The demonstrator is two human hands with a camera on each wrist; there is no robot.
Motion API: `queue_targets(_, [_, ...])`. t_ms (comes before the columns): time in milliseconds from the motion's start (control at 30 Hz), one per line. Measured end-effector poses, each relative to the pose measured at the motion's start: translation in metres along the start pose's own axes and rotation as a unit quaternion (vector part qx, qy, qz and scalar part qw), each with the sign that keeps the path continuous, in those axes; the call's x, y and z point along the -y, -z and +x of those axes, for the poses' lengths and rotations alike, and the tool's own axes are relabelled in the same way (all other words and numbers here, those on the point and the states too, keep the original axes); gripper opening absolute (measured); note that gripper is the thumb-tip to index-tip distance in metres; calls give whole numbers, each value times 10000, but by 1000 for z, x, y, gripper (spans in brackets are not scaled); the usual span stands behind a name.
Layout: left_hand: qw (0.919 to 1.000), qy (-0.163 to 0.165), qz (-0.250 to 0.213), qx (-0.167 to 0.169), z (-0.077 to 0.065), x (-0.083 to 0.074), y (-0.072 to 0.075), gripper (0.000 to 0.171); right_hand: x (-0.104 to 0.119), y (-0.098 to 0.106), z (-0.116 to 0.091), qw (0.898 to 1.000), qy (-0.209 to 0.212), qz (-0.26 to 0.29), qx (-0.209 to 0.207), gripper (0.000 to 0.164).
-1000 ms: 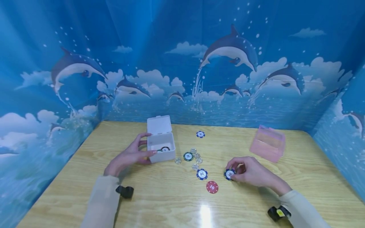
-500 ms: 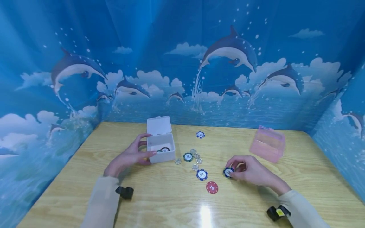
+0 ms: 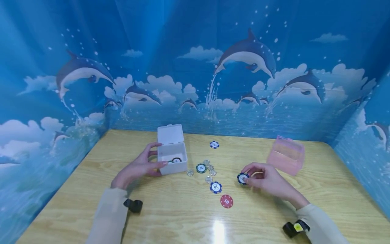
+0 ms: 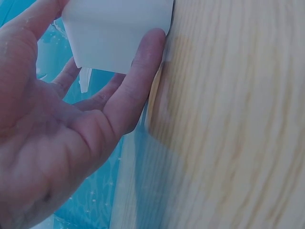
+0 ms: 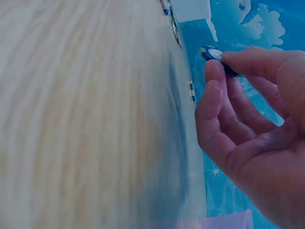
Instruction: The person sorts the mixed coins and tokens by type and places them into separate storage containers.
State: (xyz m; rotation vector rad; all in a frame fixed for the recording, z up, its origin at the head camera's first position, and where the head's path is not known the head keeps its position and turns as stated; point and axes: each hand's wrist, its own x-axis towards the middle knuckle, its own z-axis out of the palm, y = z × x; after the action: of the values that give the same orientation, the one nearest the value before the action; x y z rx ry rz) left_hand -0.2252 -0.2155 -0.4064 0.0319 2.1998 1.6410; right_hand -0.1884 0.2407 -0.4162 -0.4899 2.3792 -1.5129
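My right hand (image 3: 266, 179) pinches a dark blue poker chip (image 3: 242, 178) between thumb and fingertips; in the right wrist view the chip (image 5: 214, 53) is held clear of the table. On the left, a small white lidded box (image 3: 179, 168) stands with its lid (image 3: 170, 134) tipped back. My left hand (image 3: 140, 166) holds this box by its left side, thumb at the front rim and fingers along the side. Inside the box lie a dark-edged chip (image 3: 176, 160) and part of a green one. The left wrist view shows fingers against the box's outer wall (image 4: 112, 38).
Between the hands lie a green chip (image 3: 201, 168), several clear discs (image 3: 208, 179), a blue chip (image 3: 215, 187) and a red chip (image 3: 226, 201). Another blue chip (image 3: 214, 144) lies farther back. A pink translucent box (image 3: 284, 159) stands at the back right, before the dolphin curtain (image 3: 195, 67).
My right hand has lifted the dark blue chip and moved it slightly up and left in the head view. The left hand and the white box have stayed in place.
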Motion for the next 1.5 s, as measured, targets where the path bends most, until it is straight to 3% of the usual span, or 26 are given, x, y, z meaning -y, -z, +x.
queue_targets(567, [9997,-56,-156,166,-1,0,3,97,16,0,16,9950,114,385,-917,39])
queue_targets(1500, [9999,-2,-81,103,0,-1,1,98,35,-10,44,9905,-5,878,-1062,44])
